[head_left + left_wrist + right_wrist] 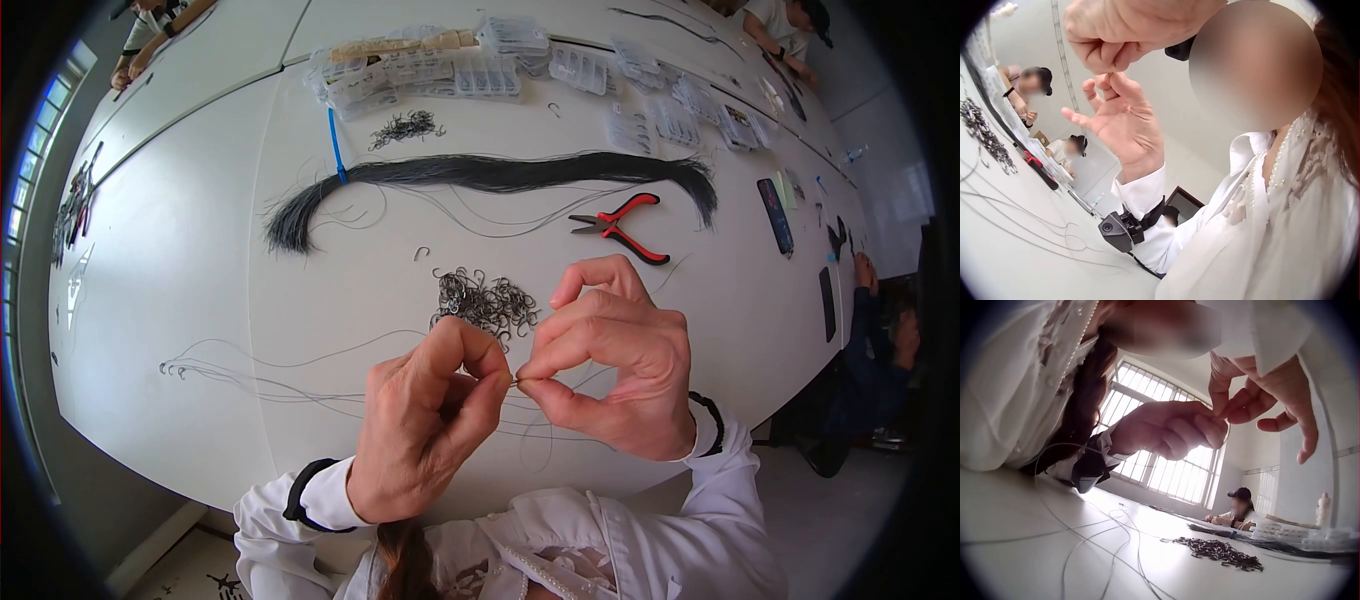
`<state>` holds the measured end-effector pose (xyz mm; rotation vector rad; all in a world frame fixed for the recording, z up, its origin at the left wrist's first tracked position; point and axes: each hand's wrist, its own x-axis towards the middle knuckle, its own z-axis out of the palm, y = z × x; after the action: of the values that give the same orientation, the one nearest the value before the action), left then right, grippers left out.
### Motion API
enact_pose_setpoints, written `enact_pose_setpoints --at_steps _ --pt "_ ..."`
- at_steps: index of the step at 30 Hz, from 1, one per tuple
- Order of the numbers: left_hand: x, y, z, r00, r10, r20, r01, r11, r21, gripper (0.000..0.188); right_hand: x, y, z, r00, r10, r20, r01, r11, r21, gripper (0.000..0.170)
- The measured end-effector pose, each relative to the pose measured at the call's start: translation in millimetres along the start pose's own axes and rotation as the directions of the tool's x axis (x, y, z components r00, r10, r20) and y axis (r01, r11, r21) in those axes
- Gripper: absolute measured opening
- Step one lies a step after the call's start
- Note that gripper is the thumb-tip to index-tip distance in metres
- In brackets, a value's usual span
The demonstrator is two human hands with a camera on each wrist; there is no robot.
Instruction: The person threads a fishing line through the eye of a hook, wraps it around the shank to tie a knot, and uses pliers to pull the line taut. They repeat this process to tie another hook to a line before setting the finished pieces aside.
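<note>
Just above the worktop (200, 300), the left hand (425, 425) and right hand (630, 365) meet at the fingertips, each grip closed in a pinch on a slender piece (515, 382) too small to identify. The right hand's other fingers are lifted and spread. Beyond the hands lies a heap of dark hooks (480, 303); thin lines (300, 399) run beneath, small hooks (181, 373) at their left ends. Farther off rest red-handled pliers (607, 223) and a long bundle of black strands (490, 173).
</note>
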<state>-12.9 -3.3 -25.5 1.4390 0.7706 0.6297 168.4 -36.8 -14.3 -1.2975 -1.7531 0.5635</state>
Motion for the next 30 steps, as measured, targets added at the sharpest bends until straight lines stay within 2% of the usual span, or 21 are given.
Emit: enact_pose_setpoints --at_steps 4,5,6,11,13,14,15,20,23,30 --pt "-2 -2 -2 1.000 0.006 0.001 -0.006 0.997 -0.075 0.006 1 -2 -4 0.999 0.026 -0.022 -0.026 1.000 -0.014 0.018" --pt "-3 -3 -3 0.999 0.023 -0.044 -0.029 0.990 -0.140 0.008 1 -2 -6 0.999 0.024 -0.023 -0.024 1.000 -0.014 0.018" --pt "-3 -4 -4 0.995 0.037 -0.089 -0.054 0.978 -0.203 0.009 2 -2 -8 0.999 0.038 -0.009 -0.038 0.999 0.023 0.017" --pt "2 3 0 0.993 0.050 -0.103 -0.077 0.957 -0.278 0.019 2 0 -11 0.998 0.063 -0.003 -0.062 0.994 0.089 0.015" --pt "4 2 -2 0.994 0.104 -0.016 -0.104 0.995 -0.003 0.016 2 1 -11 0.999 0.048 -0.010 -0.047 0.994 0.100 0.015" --pt "3 -1 1 0.996 0.050 -0.076 -0.053 0.998 -0.043 0.012 2 1 -11 0.999 0.048 -0.010 -0.046 0.994 0.101 0.015" --pt "3 -2 1 0.996 0.049 -0.076 -0.053 0.998 -0.044 0.012 1 0 -11 0.999 0.046 -0.003 -0.046 0.994 0.103 0.016" --pt "4 -3 -1 0.982 0.154 -0.107 -0.155 0.988 -0.004 0.009 2 0 -11 1.000 0.022 0.006 -0.023 0.998 0.064 0.019" --pt "2 -3 -2 0.974 0.175 -0.145 -0.175 0.985 0.013 0.008 4 -4 -11 0.998 0.065 0.022 -0.067 0.992 0.106 0.022" --pt "3 -2 -2 0.971 0.210 -0.117 -0.206 0.977 0.051 0.009 2 1 -12 1.000 0.011 0.028 -0.013 0.995 0.094 0.021"
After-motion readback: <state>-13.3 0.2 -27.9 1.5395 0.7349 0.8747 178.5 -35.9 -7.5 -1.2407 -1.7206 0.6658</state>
